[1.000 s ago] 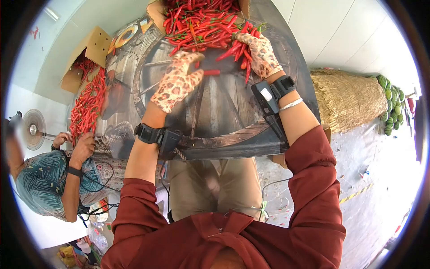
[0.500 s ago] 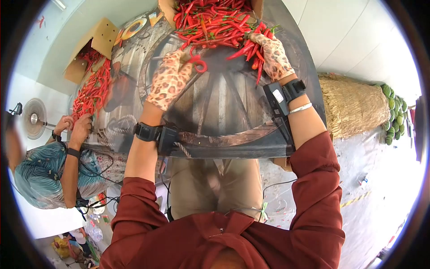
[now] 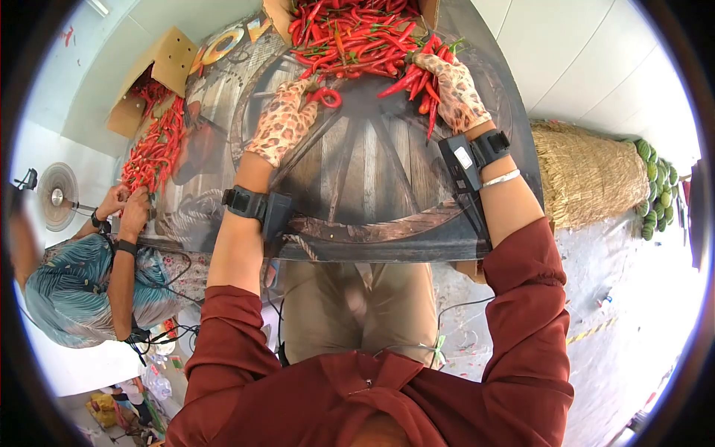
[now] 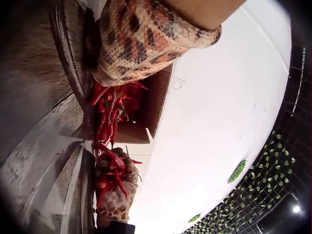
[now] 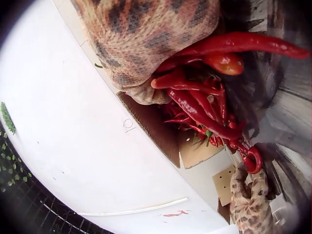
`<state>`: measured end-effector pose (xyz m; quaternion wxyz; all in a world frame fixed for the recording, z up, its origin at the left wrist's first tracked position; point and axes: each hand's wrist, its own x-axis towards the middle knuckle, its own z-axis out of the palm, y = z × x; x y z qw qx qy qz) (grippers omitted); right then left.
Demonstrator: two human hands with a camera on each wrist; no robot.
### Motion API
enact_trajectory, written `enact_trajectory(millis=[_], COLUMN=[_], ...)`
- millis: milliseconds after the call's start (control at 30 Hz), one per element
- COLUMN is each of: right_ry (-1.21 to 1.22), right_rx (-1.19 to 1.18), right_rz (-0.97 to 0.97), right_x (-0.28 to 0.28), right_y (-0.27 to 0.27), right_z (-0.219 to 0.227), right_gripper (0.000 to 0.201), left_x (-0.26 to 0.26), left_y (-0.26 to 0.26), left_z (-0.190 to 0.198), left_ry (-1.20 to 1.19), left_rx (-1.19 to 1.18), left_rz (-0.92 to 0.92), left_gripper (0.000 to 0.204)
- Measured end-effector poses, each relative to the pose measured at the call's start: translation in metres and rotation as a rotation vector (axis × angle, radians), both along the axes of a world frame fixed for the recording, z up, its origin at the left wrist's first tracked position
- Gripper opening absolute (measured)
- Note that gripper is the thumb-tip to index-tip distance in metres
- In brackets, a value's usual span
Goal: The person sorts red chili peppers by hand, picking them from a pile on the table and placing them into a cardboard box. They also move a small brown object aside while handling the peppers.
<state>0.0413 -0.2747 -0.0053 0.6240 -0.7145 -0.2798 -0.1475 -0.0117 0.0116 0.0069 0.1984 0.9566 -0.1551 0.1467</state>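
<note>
My left hand (image 3: 283, 123), in a leopard-print glove, pinches a curled red chili pepper (image 3: 325, 97) at the near left edge of the pile. In the right wrist view the same curled pepper shows at the fingertips of the left hand (image 5: 251, 202). My right hand (image 3: 456, 97), gloved alike, grips a bunch of red chili peppers (image 3: 418, 83) whose tips point left and down over the table. Stems stick out above the fingers. Between and beyond the hands lies a heap of red chili peppers (image 3: 354, 41), spilling from a cardboard box (image 3: 278, 21).
On the left, another person's hands (image 3: 130, 208) work at a second heap of chilies (image 3: 155, 153) in front of another cardboard box (image 3: 162, 67). The table (image 3: 369, 171) carries a wheel print. To the right stand a straw-covered block (image 3: 592, 175) and several watermelons (image 3: 655, 186).
The left hand has moved up to the pile's edge and now holds a curled pepper; a second ago a blurred pepper was beside its spread fingers. The right hand keeps its bunch.
</note>
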Motion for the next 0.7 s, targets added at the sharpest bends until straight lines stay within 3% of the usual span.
enact_trajectory(millis=[33, 67, 133, 167, 233, 267, 333, 367, 433, 467, 567, 633, 667, 700], right_ry=[-0.191, -0.193, 0.578, 0.579, -0.176, -0.174, 0.436, 0.437, -0.134, -0.134, -0.108, 0.638, 0.639, 0.466], right_rx=[-0.114, -0.112, 0.031, 0.032, -0.485, -0.487, -0.017, -0.017, -0.348, -0.348, -0.354, 0.277, 0.277, 0.197], right_rz=[-0.038, -0.039, -0.020, -0.021, -0.150, -0.150, 0.036, 0.036, -0.095, -0.094, -0.092, 0.157, 0.156, 0.115], right_x=[0.000, 0.000, -0.016, -0.012, -0.007, -0.004, -0.007, -0.005, 0.005, 0.010, 0.010, -0.006, -0.001, 0.003], right_y=[0.000, -0.002, 0.002, -0.001, -0.006, -0.008, -0.003, -0.005, -0.008, -0.010, -0.009, -0.004, -0.005, -0.003], right_z=[0.000, 0.002, 0.029, 0.023, 0.012, 0.007, 0.014, 0.009, -0.006, -0.011, -0.007, 0.016, 0.008, 0.002], right_gripper=[0.025, 0.025, 0.032, 0.032, 0.031, 0.031, 0.031, 0.031, 0.029, 0.029, 0.026, 0.025, 0.025, 0.025], left_x=[-0.003, -0.004, -0.003, -0.002, -0.002, -0.002, -0.005, -0.007, -0.003, 0.002, 0.028, 0.028, 0.028, 0.027], left_y=[-0.002, -0.003, -0.002, -0.002, -0.001, -0.002, -0.014, -0.022, -0.034, -0.036, -0.027, -0.028, -0.027, -0.028], left_z=[0.000, 0.001, 0.000, -0.001, 0.001, 0.002, 0.014, 0.020, 0.030, 0.033, 0.004, 0.000, -0.007, -0.009], left_ry=[-0.006, -0.013, 0.019, 0.053, 0.066, 0.081, 0.073, 0.064, 0.135, 0.204, 0.061, 0.044, -0.023, -0.090], left_rx=[0.005, 0.010, -0.018, -0.048, -0.095, -0.146, -0.073, -0.001, -0.010, -0.019, 0.058, 0.070, 0.038, 0.007], left_rz=[0.019, 0.038, 0.030, 0.022, 0.014, 0.006, 0.022, 0.039, 0.039, 0.038, 0.048, 0.055, 0.056, 0.059], left_gripper=[0.036, 0.035, 0.037, 0.040, 0.045, 0.049, 0.055, 0.060, 0.062, 0.064, 0.061, 0.052, 0.047, 0.042])
